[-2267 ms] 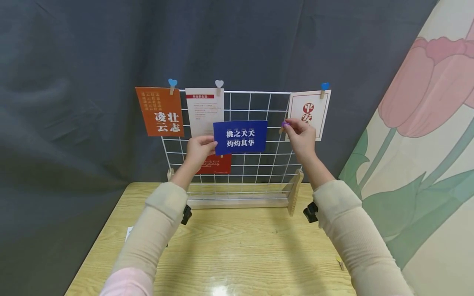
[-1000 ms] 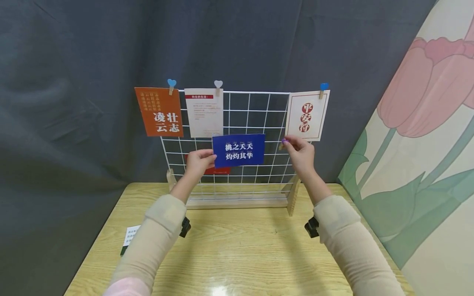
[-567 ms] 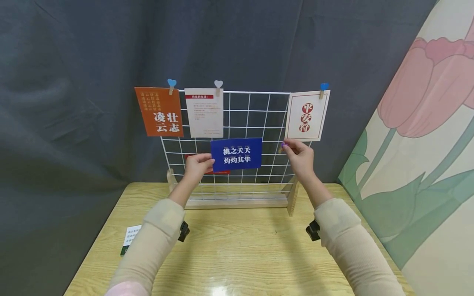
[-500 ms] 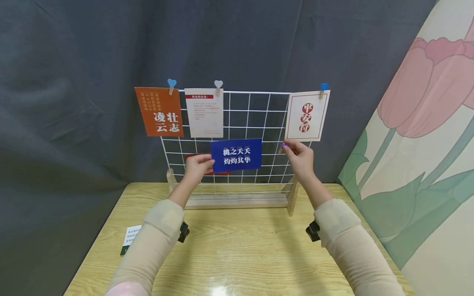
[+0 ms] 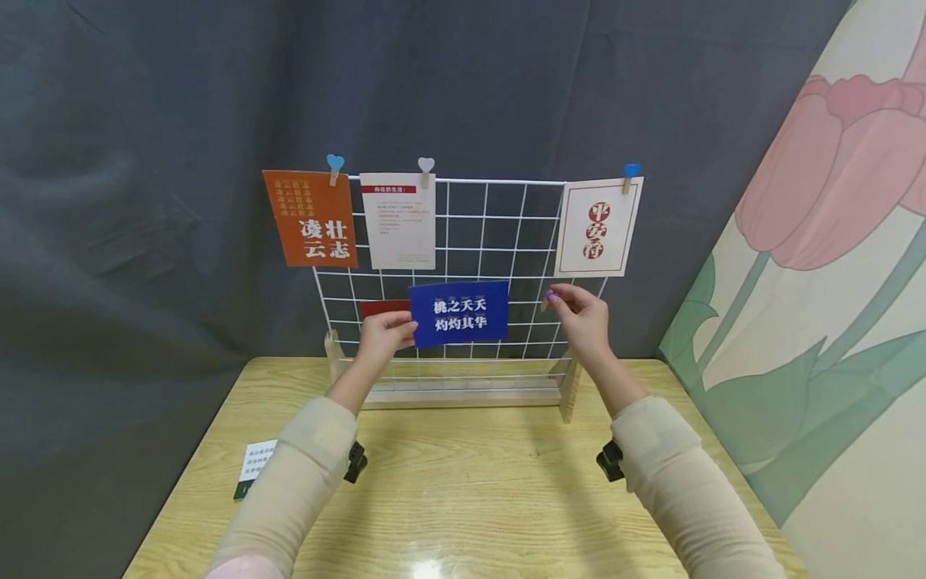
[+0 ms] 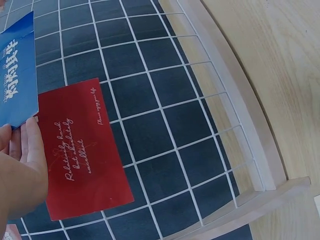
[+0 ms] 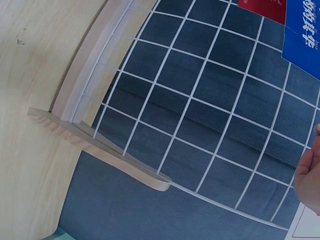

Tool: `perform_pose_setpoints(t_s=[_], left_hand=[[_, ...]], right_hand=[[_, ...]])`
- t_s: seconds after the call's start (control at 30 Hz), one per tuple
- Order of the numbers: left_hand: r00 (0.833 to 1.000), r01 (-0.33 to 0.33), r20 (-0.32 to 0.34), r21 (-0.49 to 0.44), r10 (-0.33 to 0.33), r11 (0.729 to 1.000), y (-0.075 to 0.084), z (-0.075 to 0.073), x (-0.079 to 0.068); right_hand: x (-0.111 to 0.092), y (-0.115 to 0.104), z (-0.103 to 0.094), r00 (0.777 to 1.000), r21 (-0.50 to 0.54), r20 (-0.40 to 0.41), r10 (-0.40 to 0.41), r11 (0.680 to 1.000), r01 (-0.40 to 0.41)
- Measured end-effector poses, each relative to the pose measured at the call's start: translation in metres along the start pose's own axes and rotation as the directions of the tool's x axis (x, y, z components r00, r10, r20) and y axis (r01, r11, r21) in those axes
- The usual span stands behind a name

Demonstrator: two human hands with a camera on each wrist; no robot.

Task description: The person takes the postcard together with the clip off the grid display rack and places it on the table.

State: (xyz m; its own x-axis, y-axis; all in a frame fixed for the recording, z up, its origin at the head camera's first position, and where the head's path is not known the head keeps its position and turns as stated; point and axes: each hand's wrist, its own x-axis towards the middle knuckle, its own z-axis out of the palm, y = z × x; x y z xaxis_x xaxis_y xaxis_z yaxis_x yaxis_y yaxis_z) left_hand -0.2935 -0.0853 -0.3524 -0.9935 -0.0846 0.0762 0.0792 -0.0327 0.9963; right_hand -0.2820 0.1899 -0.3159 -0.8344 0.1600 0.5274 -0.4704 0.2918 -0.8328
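Note:
My left hand (image 5: 382,338) pinches the left edge of a blue card (image 5: 460,314) with white characters, thumb in front. The card is level in front of a white wire grid (image 5: 499,182) and overlaps a red card (image 6: 87,155), which lies against the grid behind it. Between thumb and fingertips, my right hand (image 5: 584,322) holds a small wooden clothespin (image 5: 547,301) with a purple top, to the right of the blue card and apart from it. In the right wrist view that hand shows only at the right edge, most of the peg out of sight.
Heart-topped pegs fix an orange card (image 5: 311,219), a white text card (image 5: 399,222) and a white card with red circles (image 5: 597,227) along the grid's top. Wooden feet (image 5: 571,386) hold the grid on the table (image 5: 463,482). A white-and-green card (image 5: 255,469) lies at left.
Both hands have moved down together, the left one with the blue card and also slightly left, the right one with the clothespin. More of the red card's top now shows; the hung cards stay put.

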Motion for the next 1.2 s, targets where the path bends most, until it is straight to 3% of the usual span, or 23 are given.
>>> perform_pose_setpoints(t_s=[0.37, 0.83, 1.2], left_hand=[[0.999, 0.028, -0.022, 0.002, -0.028, 1.0, -0.011, -0.003, -0.004], [1.0, 0.007, -0.026, -0.013, -0.007, 1.0, -0.022, -0.009, -0.011], [0.998, 0.023, -0.053, 0.026, -0.022, 0.999, -0.031, -0.016, -0.016]], right_hand=[[-0.005, 0.006, -0.001, 0.999, 0.0, -0.017, 0.036, 0.999, -0.036], [-0.01, 0.012, -0.002, 0.998, -0.012, -0.04, 0.042, 0.999, -0.042], [-0.021, 0.015, -0.001, 0.996, 0.04, -0.041, 0.079, 0.996, -0.077]])
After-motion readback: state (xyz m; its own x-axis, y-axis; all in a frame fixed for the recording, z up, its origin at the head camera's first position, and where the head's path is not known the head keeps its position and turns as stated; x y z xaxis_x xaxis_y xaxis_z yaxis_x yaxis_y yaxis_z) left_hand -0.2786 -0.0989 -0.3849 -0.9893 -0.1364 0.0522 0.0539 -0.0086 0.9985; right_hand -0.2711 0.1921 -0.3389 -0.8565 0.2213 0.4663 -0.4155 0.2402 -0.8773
